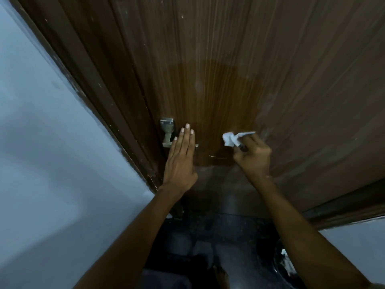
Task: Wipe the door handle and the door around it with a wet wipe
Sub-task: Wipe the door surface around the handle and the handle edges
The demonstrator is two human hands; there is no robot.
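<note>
Beside metal door handle (167, 132), crumpled white wet wipe (230, 139), right hand (253, 156) pinching

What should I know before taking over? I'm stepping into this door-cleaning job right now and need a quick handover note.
Left hand: flat, fingers straight, over the door handle.
Right hand: pinches the crumpled wet wipe, close to the door, right of the handle.
Done: a darker, damp-looking patch runs above and beside the handle.
Left: the duller door below and further right; whether the handle is wiped can't be told.
</note>
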